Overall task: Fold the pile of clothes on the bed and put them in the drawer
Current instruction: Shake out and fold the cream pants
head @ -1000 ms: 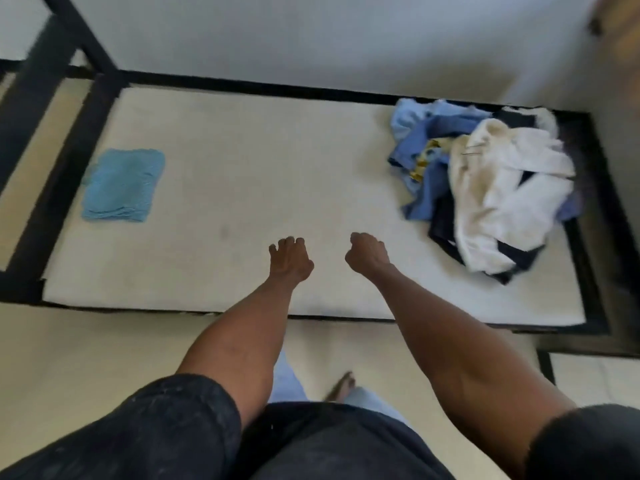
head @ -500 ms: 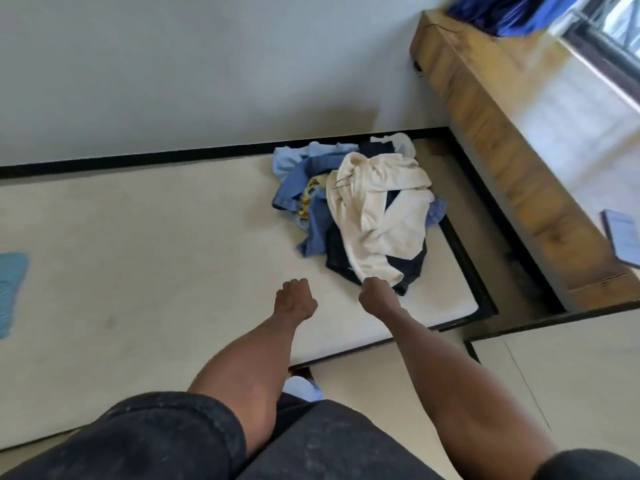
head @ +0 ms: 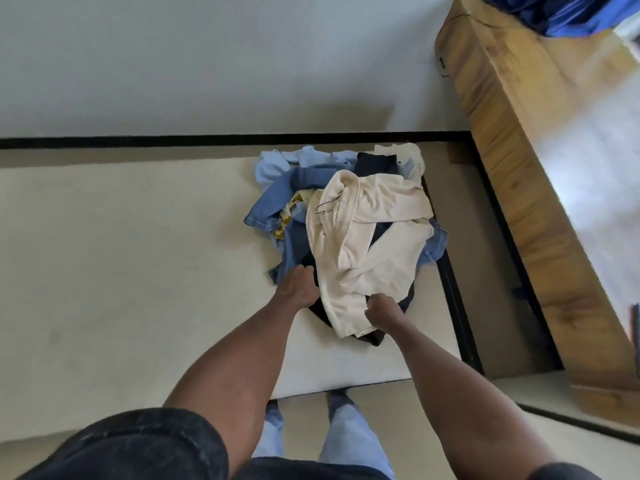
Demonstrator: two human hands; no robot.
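A pile of clothes (head: pixel 294 188) lies at the right end of the white mattress (head: pixel 138 254). A cream garment (head: pixel 367 237) tops blue denim, light blue and dark navy pieces. My left hand (head: pixel 299 287) is at the near left edge of the cream garment, fingers curled into the cloth. My right hand (head: pixel 382 311) grips the cream garment's near lower edge. No drawer is in view.
A black bed frame (head: pixel 457 306) borders the mattress, with a grey wall (head: pixel 207 64) behind. A long wooden unit (head: pixel 526 202) runs along the right, with blue cloth (head: pixel 561 12) at its far end. My legs stand on pale floor.
The view swung right and the pile came closer. Both hands, held as empty fists before, reached forward and took hold of the cream garment at its near edge.
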